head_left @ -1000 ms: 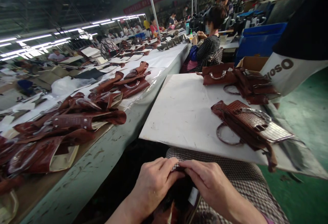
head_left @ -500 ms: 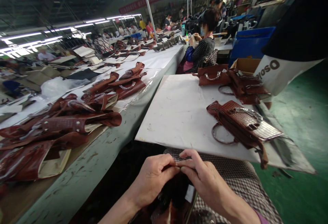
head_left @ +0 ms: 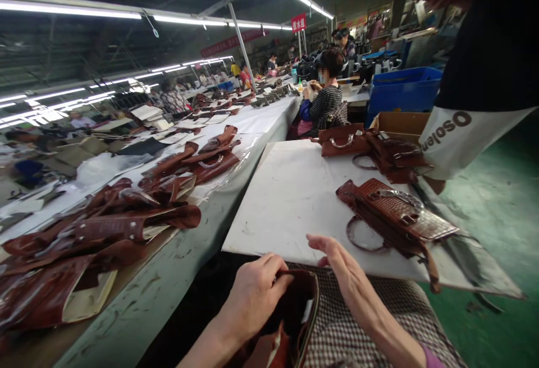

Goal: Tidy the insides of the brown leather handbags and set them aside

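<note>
A dark brown leather bag (head_left: 295,317) lies on my lap over checked cloth, its mouth spread. My left hand (head_left: 252,298) grips the bag's top rim, fingers curled over the edge. My right hand (head_left: 343,272) hovers just right of the opening with fingers stretched out and holds nothing. Ahead on the white board (head_left: 290,199) lies a finished crocodile-pattern brown handbag (head_left: 393,214) with ring handles, an arm's reach beyond my right hand.
More brown handbags (head_left: 370,146) and a cardboard box (head_left: 400,124) sit at the board's far end. Leather bag pieces (head_left: 105,228) pile on the long bench to the left. A person in a black top stands at right (head_left: 484,65); a seated worker (head_left: 324,99) is ahead.
My hands were pinched together at the bag's rim; now they have parted, the right hand lifting off and opening, and the bag's mouth is spread. The view tilted up slightly.
</note>
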`<action>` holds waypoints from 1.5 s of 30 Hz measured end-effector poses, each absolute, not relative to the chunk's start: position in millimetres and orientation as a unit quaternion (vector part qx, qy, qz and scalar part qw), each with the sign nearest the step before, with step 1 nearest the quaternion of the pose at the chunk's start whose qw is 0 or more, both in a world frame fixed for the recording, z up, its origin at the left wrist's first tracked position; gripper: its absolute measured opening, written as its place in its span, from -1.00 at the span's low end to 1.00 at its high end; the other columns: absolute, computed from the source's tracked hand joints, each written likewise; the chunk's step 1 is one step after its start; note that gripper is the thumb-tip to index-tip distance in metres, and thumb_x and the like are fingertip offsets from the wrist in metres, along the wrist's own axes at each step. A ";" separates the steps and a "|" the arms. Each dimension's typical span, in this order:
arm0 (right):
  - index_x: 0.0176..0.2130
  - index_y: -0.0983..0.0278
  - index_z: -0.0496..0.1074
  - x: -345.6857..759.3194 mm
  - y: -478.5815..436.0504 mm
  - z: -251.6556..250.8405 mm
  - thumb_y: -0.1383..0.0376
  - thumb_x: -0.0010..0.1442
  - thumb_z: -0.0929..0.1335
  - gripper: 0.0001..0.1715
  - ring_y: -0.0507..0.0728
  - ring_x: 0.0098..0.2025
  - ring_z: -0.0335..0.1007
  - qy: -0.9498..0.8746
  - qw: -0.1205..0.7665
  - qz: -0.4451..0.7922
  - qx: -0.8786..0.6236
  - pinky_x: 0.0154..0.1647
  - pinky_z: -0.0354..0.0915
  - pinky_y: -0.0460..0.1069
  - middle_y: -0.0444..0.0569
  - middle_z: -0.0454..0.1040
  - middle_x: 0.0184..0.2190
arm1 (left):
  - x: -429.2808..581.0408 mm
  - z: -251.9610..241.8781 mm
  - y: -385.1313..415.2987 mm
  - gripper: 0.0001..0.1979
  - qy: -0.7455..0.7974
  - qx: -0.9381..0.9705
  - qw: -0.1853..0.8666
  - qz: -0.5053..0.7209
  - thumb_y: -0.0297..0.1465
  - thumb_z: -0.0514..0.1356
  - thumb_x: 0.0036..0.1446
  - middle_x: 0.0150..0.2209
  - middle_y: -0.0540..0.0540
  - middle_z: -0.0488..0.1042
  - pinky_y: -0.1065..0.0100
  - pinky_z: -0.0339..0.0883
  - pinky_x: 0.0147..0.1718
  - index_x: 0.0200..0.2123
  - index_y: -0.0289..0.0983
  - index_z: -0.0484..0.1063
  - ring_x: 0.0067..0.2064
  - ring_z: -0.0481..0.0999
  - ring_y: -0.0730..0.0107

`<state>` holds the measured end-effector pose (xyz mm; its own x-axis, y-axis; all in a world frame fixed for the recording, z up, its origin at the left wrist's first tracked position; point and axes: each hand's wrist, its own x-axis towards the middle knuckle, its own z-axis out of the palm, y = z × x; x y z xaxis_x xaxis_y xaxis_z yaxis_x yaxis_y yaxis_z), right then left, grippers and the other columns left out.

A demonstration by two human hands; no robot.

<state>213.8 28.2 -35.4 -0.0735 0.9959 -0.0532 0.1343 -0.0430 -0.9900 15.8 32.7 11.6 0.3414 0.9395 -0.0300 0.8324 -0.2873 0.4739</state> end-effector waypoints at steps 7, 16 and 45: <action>0.02 0.09 0.38 190.6 -16.1 -40.4 -0.16 0.33 0.05 -0.39 0.18 -0.11 0.47 -0.762 0.412 0.381 -0.325 -0.15 0.41 -0.01 0.00 0.53 -0.10 | 25.3 10.5 43.4 -0.85 0.561 0.795 0.202 0.117 -0.47 0.14 0.17 -0.33 0.00 0.56 0.41 0.31 -0.28 -0.35 -0.21 0.52 -0.29 0.52 0.37; -0.30 0.22 0.50 231.5 2.5 3.9 -0.15 0.33 -0.01 -0.24 0.18 -0.24 0.46 -0.672 0.419 0.540 -0.285 -0.08 0.37 0.05 0.03 0.55 -0.32 | 17.7 82.0 50.2 -0.78 0.622 0.759 0.164 0.098 -0.42 0.10 0.12 -0.55 0.07 0.43 0.43 0.16 -0.42 -0.55 -0.25 0.44 -0.45 0.40 0.43; -0.24 0.30 0.46 191.6 -6.2 -58.4 0.50 -0.06 0.24 -0.63 0.21 -0.26 0.54 -0.694 0.108 0.452 -0.550 -0.33 0.27 -0.04 0.03 0.60 -0.33 | 10.0 27.8 34.3 -0.78 0.639 0.758 0.131 -0.011 -0.48 0.07 0.05 -0.56 0.01 0.42 0.40 0.05 -0.44 -0.62 -0.26 0.32 -0.48 0.38 0.41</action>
<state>191.6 -6.2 -58.4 -0.3721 0.8606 -0.3477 0.6652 -0.0140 -0.7465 10.0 34.3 27.8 0.1840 0.9655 -0.1842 0.9712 -0.1497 0.1854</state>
